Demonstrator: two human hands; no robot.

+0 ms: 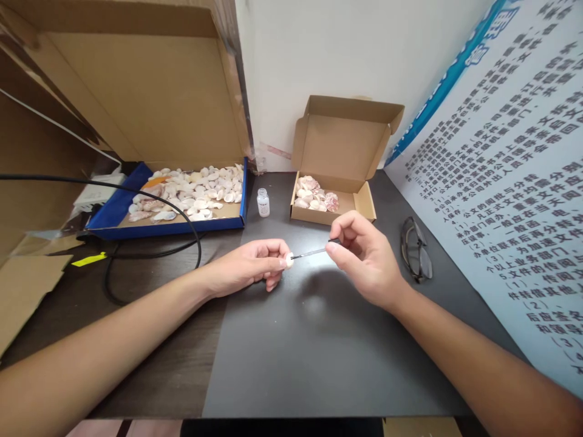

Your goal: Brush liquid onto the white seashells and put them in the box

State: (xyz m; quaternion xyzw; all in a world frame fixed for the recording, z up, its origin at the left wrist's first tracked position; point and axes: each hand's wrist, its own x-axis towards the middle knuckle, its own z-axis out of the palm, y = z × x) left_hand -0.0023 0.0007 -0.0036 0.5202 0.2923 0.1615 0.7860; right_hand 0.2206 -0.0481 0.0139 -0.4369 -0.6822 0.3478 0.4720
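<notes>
Pinched in my left hand (257, 265) is a small whitish seashell (289, 260), partly covered by the fingertips. My right hand (367, 258) grips a thin brush (312, 252) by its dark end, between thumb and fingers. The brush points left, and its dark tip meets the shell. Both hands are above the dark grey mat (273, 364). Beyond them stands a small clear bottle (263, 203) with a label, upright and with no cap on it.
At the back left, a blue-edged box (168, 230) holds many pale shells, its lid raised. A smaller open cardboard box (337, 213) with several shells stands behind my right hand. Glasses (416, 250) lie on the right. A black cable (198, 243) loops across the left side.
</notes>
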